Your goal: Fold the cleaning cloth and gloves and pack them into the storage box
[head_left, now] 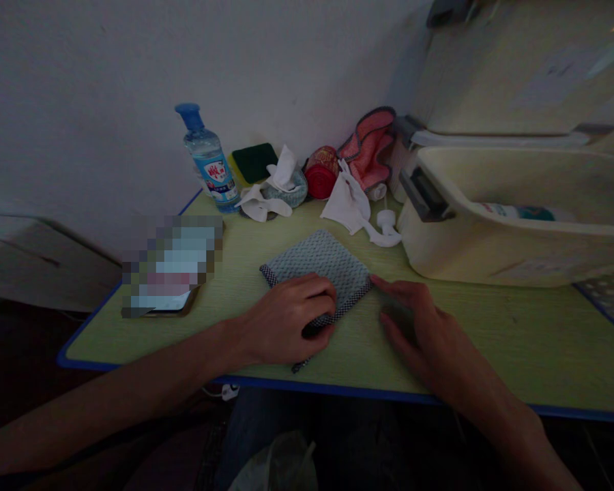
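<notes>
A grey-blue woven dishcloth (332, 256) with a black-and-white checked border lies folded on the table in front of me. My left hand (294, 320) rests over its near left part, with curled fingers and thumb closed at the cloth's near edge. A small tip of checked border pokes out below that thumb. On the other side, my right hand (419, 327) touches the cloth's right corner with an outstretched fingertip. Its thumb is held apart from the fingers, and nothing lies between them.
A phone (171, 266), blurred out, lies left on the green table (491, 341). Along the wall stand a blue detergent bottle (212, 170), a green-yellow sponge (254, 164), a red roll (321, 172), a pink cloth (369, 150) and white tissues (345, 201). Rightward sits a cream bin (491, 252).
</notes>
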Demonstrator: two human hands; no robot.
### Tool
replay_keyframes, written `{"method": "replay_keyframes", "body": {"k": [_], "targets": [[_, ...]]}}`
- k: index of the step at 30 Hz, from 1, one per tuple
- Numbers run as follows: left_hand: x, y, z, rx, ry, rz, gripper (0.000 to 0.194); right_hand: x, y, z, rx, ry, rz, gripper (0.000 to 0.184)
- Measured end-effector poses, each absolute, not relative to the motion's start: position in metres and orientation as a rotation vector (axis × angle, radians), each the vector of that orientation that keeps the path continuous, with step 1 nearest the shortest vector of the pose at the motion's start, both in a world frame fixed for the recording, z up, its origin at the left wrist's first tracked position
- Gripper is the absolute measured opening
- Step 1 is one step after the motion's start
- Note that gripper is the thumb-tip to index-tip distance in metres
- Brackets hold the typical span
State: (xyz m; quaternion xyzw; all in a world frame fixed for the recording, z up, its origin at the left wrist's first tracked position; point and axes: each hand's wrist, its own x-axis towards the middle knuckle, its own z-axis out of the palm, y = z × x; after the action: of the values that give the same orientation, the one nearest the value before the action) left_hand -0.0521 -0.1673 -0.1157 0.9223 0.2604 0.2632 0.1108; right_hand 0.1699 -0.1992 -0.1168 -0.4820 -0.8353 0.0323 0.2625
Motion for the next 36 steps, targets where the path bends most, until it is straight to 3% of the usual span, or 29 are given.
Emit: {"method": "replay_keyframes", "body": {"k": [21,24,36], "targets": [[-0.0515,-0.1665,-0.1166,2.747,0.745,1.147,0.011,0.1717,-0.1996,-0.1141,-1.28,-2.14,0.002,0.02],[-0.051,-0.1659,-0.1165,2.752,0.752,1.165,0.011,0.1715,-0.2002,-0.1138,-1.277,-2.123,-0.01,0.013],[-0.0537,-0.1665,-0.1171,2.953,0.781,1.047,0.014,0.1706,-0.2,-0.1159,-1.337,-2.237,0.052,0.013]]}}
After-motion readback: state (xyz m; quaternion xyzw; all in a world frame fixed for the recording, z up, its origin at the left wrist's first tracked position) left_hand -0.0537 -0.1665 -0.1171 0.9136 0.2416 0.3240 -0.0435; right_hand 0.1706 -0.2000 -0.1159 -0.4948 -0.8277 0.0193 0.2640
